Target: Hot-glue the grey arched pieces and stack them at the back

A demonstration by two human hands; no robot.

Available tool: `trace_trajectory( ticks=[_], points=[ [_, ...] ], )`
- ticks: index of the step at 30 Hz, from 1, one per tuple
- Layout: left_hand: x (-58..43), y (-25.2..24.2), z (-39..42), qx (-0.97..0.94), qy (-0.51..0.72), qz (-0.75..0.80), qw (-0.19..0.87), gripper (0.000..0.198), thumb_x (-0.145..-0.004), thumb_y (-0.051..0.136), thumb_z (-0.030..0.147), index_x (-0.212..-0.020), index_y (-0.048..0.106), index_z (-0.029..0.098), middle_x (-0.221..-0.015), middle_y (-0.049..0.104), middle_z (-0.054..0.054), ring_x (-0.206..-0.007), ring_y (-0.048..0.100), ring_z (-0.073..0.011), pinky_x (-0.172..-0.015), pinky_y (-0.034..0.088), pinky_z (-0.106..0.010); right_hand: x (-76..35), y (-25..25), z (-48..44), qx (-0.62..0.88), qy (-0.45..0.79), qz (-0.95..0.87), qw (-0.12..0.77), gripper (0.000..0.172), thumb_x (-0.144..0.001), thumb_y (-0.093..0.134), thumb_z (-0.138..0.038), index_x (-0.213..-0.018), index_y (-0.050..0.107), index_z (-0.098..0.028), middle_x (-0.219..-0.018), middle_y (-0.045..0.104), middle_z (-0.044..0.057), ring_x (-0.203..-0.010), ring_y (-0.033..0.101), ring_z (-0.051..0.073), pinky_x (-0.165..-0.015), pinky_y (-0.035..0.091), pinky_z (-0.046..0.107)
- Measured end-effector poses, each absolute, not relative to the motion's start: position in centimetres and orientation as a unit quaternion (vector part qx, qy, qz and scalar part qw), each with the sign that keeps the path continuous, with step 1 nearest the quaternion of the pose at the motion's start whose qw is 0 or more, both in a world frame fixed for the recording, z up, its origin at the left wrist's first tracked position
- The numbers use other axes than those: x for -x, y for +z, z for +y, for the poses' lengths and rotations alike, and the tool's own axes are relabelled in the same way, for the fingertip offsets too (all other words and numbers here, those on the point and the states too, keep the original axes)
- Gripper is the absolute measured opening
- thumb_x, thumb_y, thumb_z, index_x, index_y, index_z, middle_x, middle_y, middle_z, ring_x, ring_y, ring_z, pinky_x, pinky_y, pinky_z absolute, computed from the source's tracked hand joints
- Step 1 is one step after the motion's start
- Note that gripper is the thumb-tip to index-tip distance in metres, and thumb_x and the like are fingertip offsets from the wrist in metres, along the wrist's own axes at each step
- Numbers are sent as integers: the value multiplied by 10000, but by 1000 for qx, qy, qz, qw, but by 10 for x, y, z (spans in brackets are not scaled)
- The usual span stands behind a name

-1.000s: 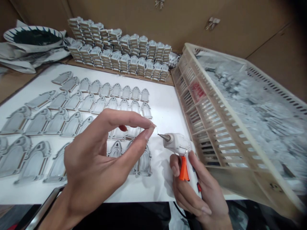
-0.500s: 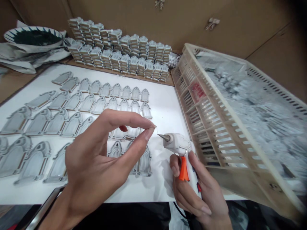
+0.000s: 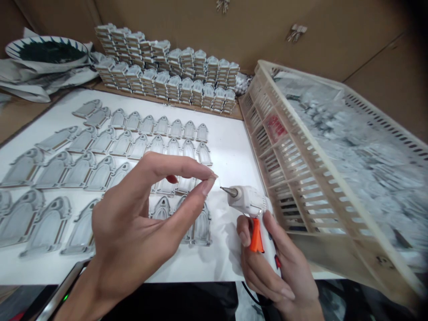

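A cream slatted plastic crate (image 3: 301,129) stands tilted at the right of the desk (image 3: 13,117), heaped with small silvery-grey pieces (image 3: 351,147) too blurred to make out singly. Far left at the back, a white ceramic bowl with a blue-striped rim (image 3: 20,44) sits on crumpled grey paper (image 3: 33,84) and holds something dark green (image 3: 50,51).

Against half a second ago almost nothing has shifted. Both hands keep their pose and place, and the crate and the flat pieces lie as they did. The one new thing is a small green light (image 3: 65,297) on the dark metal bar at the lower left edge.

The white plastic glue gun (image 3: 247,201) with its orange trigger is in the right hand (image 3: 274,272), low and right of centre, just beside the crate's near corner. The fingers wrap the grip and one finger lies on the trigger. Its metal nozzle (image 3: 229,191) points left at the left hand (image 3: 133,232), whose thumb and forefinger are pressed tip to tip just short of the nozzle. The other fingers are curled behind. Whether anything sits in that pinch is too small to tell.

Below both hands lies a white flat board (image 3: 230,151) carrying rows of grey arch-shaped flat pieces (image 3: 100,171). Behind it, stacks of the same arched pieces (image 3: 167,76) stand in two tiers against a brown cardboard wall (image 3: 167,18).
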State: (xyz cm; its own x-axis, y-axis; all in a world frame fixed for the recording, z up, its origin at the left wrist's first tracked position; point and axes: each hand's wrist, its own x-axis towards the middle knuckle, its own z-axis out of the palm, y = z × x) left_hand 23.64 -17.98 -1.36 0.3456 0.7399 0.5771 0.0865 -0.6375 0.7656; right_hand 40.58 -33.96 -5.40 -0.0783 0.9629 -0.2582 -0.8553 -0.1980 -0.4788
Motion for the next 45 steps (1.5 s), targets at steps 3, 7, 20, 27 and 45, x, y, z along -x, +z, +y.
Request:
trace_trajectory(
  ticks=[3, 7, 20, 27, 45],
  points=[
    [-236, -15, -180, -756, 502, 269, 322, 223, -1030, 769, 206, -1165, 734, 380, -1074, 784, 42, -992, 756, -236, -865, 638, -509, -406, -54, -340, 263, 727, -105, 626, 528, -1187, 473, -570, -1062, 788, -165, -400, 311, -134, -284, 140, 33, -383, 290, 103],
    [-236, -14, -180, -760, 500, 268, 317, 225, -1034, 762, 199, -1165, 730, 379, -1073, 789, 46, -984, 758, -233, -843, 636, -497, -406, -55, -341, 263, 726, -104, 627, 534, -1190, 461, -565, -1067, 794, -166, -404, 316, -130, -285, 138, 34, -384, 292, 105],
    [-235, -16, -179, -764, 505, 250, 315, 257, -1016, 783, 158, -1173, 742, 357, -1087, 784, 57, -1002, 760, -211, -847, 629, -457, -406, -56, -339, 249, 729, -109, 629, 552, -1202, 433, -556, -1090, 802, -161, -412, 318, -127, -288, 145, 35, -381, 274, 110],
    [-233, -19, -178, -772, 504, 238, 305, 276, -1025, 766, 135, -1196, 741, 350, -1093, 778, 51, -1009, 753, -208, -844, 620, -460, -406, -56, -339, 254, 728, -104, 628, 540, -1194, 463, -559, -1080, 816, -167, -410, 319, -124, -287, 142, 35, -380, 265, 122],
    [-228, -23, -177, -776, 502, 232, 304, 308, -996, 791, 129, -1209, 753, 347, -1079, 781, 33, -1004, 778, -226, -853, 648, -456, -406, -55, -337, 256, 726, -98, 630, 519, -1177, 509, -568, -1072, 820, -166, -404, 313, -127, -287, 146, 37, -388, 299, 116]
  ],
)
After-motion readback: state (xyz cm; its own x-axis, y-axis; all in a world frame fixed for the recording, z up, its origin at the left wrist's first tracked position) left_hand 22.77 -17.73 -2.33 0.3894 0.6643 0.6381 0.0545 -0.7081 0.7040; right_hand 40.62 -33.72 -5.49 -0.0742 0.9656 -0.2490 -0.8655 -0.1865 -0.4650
